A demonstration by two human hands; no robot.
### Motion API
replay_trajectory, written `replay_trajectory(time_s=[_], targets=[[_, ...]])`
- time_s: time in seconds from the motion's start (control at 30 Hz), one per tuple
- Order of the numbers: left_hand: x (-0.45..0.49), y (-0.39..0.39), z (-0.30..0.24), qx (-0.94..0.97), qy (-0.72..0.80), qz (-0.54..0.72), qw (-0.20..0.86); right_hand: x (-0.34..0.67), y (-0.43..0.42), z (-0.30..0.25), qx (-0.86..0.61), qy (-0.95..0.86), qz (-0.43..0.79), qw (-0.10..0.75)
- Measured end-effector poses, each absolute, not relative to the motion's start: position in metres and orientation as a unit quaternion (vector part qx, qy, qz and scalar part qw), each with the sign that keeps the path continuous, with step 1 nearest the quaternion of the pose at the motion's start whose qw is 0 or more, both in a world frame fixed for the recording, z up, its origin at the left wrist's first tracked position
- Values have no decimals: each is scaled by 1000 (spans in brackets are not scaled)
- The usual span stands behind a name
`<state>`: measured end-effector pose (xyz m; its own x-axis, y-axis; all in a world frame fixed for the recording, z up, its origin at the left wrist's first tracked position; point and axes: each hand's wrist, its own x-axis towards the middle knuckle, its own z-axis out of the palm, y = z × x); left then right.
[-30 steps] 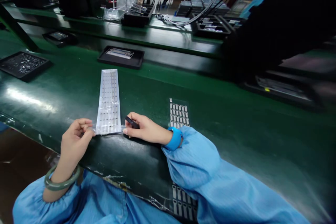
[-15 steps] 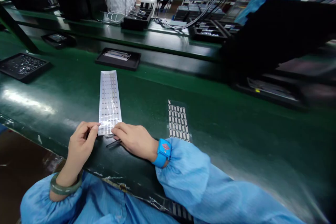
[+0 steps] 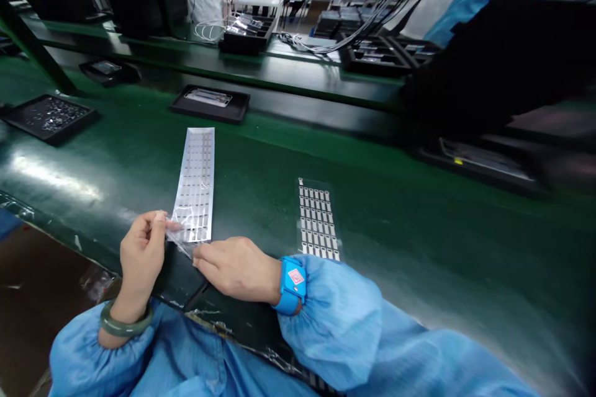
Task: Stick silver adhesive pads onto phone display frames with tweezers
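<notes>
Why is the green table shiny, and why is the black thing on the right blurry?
In the head view, light reflects off the green table as a white glare at left; in that view the black shape at right is blurred and too dark to identify.

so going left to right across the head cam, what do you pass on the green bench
black tray of small parts → left hand pinching clear film → long silver sheet of small rectangular pieces → right hand → shorter sheet of rectangular pieces
</notes>
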<state>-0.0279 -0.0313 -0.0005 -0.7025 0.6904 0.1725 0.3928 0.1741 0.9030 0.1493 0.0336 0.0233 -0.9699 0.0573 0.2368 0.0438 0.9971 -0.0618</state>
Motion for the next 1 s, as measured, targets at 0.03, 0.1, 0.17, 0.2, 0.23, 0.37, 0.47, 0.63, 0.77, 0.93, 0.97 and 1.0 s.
replay_trajectory(time_s=[0.03, 0.1, 0.17, 0.2, 0.23, 0.37, 0.47, 0.63, 0.77, 0.93, 0.97, 1.0], targets=[[-28, -30, -1, 349, 749, 544, 142, 150, 34, 25, -22, -993, 31, 109], [-27, -29, -1, 332, 740, 566, 149, 151, 34, 30, -10, -995, 32, 90], [-26, -27, 0, 317, 730, 585, 157, 152, 35, 33, -4, -996, 33, 80], [-26, -27, 1, 310, 724, 594, 161, 153, 36, 35, -2, -996, 33, 81], [-25, -26, 1, 304, 719, 602, 165, 154, 36, 35, -2, -996, 34, 86], [-31, -25, 4, 296, 706, 610, 203, 159, 42, 34, -19, -994, 45, 100], [-39, -26, 9, 316, 700, 577, 278, 167, 50, 29, -66, -991, 64, 99], [-41, -28, 20, 359, 686, 519, 361, 168, 54, 26, -148, -969, 64, 186], [-29, -25, 21, 402, 670, 506, 364, 152, 44, 24, -158, -958, 19, 237], [-23, -19, 22, 484, 655, 458, 355, 149, 44, 16, -162, -963, 0, 216], [-27, -19, 24, 497, 656, 450, 345, 153, 47, 15, -139, -968, 8, 209], [-34, -19, 26, 505, 662, 447, 327, 158, 50, 14, -109, -973, 18, 201]])
